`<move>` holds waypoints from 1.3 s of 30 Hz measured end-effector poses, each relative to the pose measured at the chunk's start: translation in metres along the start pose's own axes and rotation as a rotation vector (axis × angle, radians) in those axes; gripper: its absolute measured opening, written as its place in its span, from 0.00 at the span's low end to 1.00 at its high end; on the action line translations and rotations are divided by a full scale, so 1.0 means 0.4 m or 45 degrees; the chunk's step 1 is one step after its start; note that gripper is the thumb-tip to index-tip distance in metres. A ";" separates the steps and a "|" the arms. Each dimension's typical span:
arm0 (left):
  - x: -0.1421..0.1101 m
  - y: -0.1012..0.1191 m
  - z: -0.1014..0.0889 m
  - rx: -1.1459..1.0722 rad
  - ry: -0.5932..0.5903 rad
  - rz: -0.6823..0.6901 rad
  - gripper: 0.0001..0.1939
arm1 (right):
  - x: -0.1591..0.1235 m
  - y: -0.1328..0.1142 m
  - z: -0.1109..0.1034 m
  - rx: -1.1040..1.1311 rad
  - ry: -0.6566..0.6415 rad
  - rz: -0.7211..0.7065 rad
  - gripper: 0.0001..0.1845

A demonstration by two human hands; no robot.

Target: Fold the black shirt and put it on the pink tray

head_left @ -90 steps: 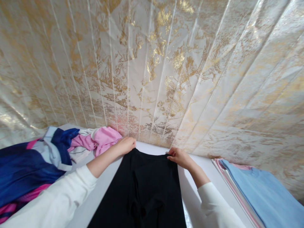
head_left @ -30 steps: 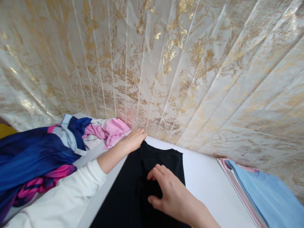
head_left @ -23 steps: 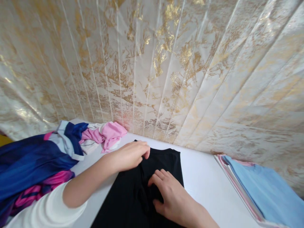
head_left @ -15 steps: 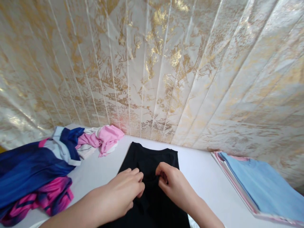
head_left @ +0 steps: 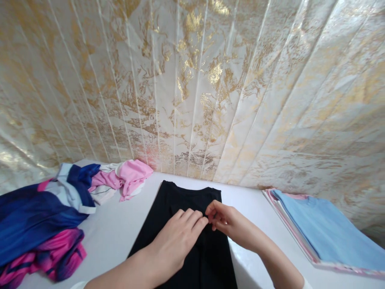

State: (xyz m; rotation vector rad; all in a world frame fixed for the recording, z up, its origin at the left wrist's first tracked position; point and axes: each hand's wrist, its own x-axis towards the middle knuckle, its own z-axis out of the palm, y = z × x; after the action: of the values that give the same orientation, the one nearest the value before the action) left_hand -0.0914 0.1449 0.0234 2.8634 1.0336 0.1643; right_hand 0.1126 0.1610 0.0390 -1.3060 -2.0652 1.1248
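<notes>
A black garment (head_left: 189, 194) lies lengthwise in front of me, its far edge dipping in the middle like a neckline. Across its middle rests my left hand (head_left: 183, 233), palm down and fingers stretched toward the right. My right hand (head_left: 224, 218) is at the garment's right side, thumb and fingers curled together at the black cloth. The fingertips of both hands nearly meet. Exactly how much cloth the right fingers pinch is hidden.
Crumpled clothes lie on the left: a dark blue garment (head_left: 39, 212), a magenta patterned one (head_left: 54, 255) and a pink one (head_left: 135, 174). On the right is a folded stack topped by a light blue garment (head_left: 331, 233). A gold-patterned sheet (head_left: 192, 88) rises behind the white table (head_left: 117, 224).
My left hand has moved right and flattened over the black garment. My right hand has shifted slightly right and away from me. The view has turned a little.
</notes>
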 end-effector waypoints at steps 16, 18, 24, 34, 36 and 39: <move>-0.006 -0.036 -0.012 -0.399 0.123 -0.168 0.05 | -0.075 -0.012 0.122 -0.619 0.191 -0.069 0.14; -0.011 -0.089 -0.037 -0.337 0.082 -0.220 0.11 | -0.077 -0.002 0.155 -0.657 0.279 -0.078 0.16; -0.024 -0.188 -0.053 -0.089 0.058 -0.195 0.16 | -0.069 0.028 0.192 -0.676 0.387 -0.199 0.19; -0.016 -0.223 -0.047 -0.259 0.136 -0.240 0.08 | -0.072 0.038 0.185 -0.525 0.413 -0.248 0.20; -0.018 -0.236 -0.056 -0.279 0.138 -0.261 0.08 | -0.071 0.039 0.184 -0.505 0.414 -0.237 0.20; -0.020 -0.252 -0.065 -0.284 0.128 -0.267 0.07 | -0.071 0.040 0.183 -0.494 0.413 -0.218 0.20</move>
State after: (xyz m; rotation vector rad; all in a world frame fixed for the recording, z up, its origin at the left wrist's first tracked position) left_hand -0.1646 0.2183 0.0362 2.5525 1.2387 0.3842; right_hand 0.0809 0.1101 -0.0143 -1.3450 -2.1566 0.4154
